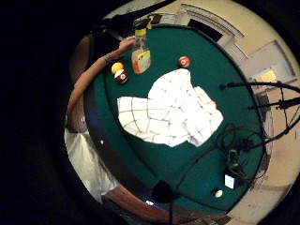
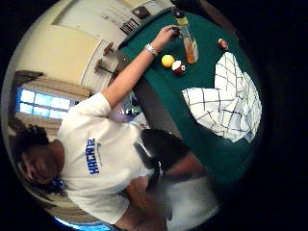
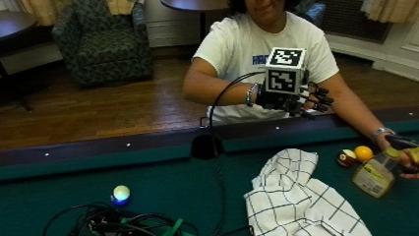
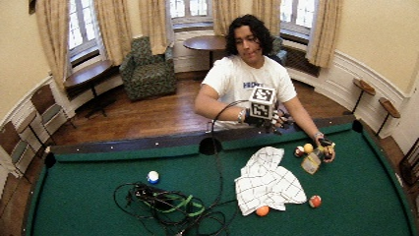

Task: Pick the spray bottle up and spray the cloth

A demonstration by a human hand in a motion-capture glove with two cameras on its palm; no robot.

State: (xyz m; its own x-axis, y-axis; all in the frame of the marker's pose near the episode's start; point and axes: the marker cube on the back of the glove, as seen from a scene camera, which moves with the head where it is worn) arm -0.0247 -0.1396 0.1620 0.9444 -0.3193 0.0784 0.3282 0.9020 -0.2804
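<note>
1. Green felt covers the table [image 3: 78, 182] in the outside view, wooden floor beyond. The gloved right hand [image 3: 293, 101] hangs above the rail, well apart from everything, fingers [image 3: 320, 101] loosely spread and holding nothing. The bare left hand [image 3: 409, 158] grips the spray bottle [image 3: 376, 173], tilted beside two balls [image 3: 354, 156].
2. From the wide outside view, the checked cloth [image 4: 267, 182] lies crumpled mid-table, near the bottle.
3. Both palm views show the bottle [image 1: 140, 52] standing off from the cloth [image 2: 226, 98].
4. The bottle looks light, rigid, smooth plastic; I'd take it round the neck below the trigger. The cloth is soft and limp.
</note>
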